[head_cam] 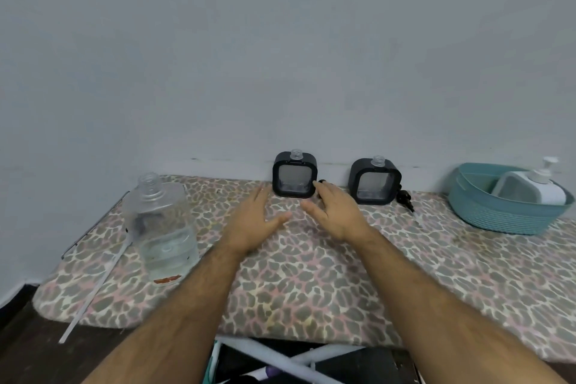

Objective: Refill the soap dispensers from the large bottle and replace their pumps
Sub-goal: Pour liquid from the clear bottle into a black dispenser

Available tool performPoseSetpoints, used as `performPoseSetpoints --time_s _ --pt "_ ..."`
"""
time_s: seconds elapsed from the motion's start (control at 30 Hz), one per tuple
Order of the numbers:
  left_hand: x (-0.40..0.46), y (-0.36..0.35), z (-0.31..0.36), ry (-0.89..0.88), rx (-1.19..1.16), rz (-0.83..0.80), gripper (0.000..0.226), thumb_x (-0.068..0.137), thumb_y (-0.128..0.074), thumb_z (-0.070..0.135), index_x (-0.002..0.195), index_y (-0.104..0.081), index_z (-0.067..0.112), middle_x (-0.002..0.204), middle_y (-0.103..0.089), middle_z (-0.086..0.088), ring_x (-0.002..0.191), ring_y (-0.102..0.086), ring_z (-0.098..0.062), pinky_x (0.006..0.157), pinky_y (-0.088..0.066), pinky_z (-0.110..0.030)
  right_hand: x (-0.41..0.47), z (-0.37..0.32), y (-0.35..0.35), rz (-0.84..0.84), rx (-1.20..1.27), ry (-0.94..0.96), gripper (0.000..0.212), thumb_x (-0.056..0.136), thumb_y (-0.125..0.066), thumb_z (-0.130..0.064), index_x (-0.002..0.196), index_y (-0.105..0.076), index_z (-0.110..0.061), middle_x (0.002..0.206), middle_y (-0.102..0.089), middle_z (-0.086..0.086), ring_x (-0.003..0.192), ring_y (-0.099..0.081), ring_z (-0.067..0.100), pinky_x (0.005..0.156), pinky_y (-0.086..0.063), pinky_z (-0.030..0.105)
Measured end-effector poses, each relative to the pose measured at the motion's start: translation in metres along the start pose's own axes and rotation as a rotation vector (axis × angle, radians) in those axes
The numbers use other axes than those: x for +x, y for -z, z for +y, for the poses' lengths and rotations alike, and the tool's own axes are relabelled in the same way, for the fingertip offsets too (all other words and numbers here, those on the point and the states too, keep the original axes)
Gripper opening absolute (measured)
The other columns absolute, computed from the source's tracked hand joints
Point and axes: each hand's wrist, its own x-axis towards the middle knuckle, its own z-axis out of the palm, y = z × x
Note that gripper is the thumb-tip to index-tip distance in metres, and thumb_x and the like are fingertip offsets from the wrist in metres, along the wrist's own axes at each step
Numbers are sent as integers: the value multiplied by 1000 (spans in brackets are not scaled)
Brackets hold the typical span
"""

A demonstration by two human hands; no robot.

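Dispenser stands pumpless between the spread left hand and spread right hand, whose fingertips touch it.

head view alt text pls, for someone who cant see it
Two bare hands, left hand and right hand, reach open toward the left dispenser, one of two black square soap dispensers standing pumpless by the wall; the right dispenser stands beside it. A large clear bottle, uncapped, stands at left on the leopard-print board; a teal basket sits at right.
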Motion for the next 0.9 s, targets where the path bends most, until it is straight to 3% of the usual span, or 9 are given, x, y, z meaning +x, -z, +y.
performPoseSetpoints --time_s 0.07,0.13,0.23,0.3,0.47,0.63,0.77,0.83,0.9 --pt "16 -1 4 18 -249 44 86 81 -57 71 151 -28 32 157 -33 1 131 -39 -11 106 -35 -37 18 2 5 70 139 1 76 92 -40 -70 149 -38 -20 145 -50 0 131 -47 18 106 -38 37" --pt "33 -2 6 61 -440 84 79 84 -64 61 150 -32 31 152 -41 0 124 -45 -10 100 -40 -33 35 4 7 128 294 -54 68 89 -58 -62 143 -42 -24 130 -51 -11 116 -48 6 92 -39 28" --pt "61 -6 5 123 -533 92 81 87 -63 58 152 -29 26 154 -39 -3 137 -40 -17 104 -39 -34 65 11 5 141 378 -158 81 83 -72 -45 149 -31 -23 146 -46 2 125 -50 18 96 -38 29" --pt "77 -10 3 137 -580 103 80 87 -62 58 152 -29 26 154 -40 -2 138 -39 -16 100 -38 -31 83 15 2 115 385 -206 88 82 -75 -36 152 -24 -20 149 -43 8 126 -53 25 101 -43 35" --pt "100 -21 -2 127 -697 94 72 90 -64 49 150 -33 24 146 -48 1 127 -50 -13 94 -45 -23 104 19 -10 106 411 -214 75 82 -76 -23 144 -35 -15 128 -59 7 105 -57 19 87 -48 31" --pt "100 -31 -3 99 -763 112 73 89 -67 47 149 -34 23 140 -51 4 123 -54 -11 92 -48 -21 105 17 -17 157 411 -207 61 90 -68 -15 143 -39 -15 129 -61 8 111 -60 24 92 -49 34" --pt "88 -24 4 84 -802 119 71 87 -67 48 147 -38 23 140 -53 3 123 -55 -13 99 -50 -31 89 12 -13 185 438 -199 62 89 -69 -16 143 -39 -17 128 -62 8 110 -61 24 96 -51 41" --pt "78 -19 8 78 -815 144 65 89 -67 44 144 -42 23 134 -56 5 121 -57 -12 98 -51 -32 78 7 -8 200 457 -178 63 88 -72 -18 143 -41 -17 126 -63 7 108 -62 21 95 -52 39" --pt "63 -13 15 69 -804 178 56 91 -67 40 140 -46 24 122 -60 14 115 -60 -6 87 -53 -20 63 2 -2 220 463 -155 65 86 -74 -20 143 -42 -17 123 -64 2 102 -60 15 90 -50 30"
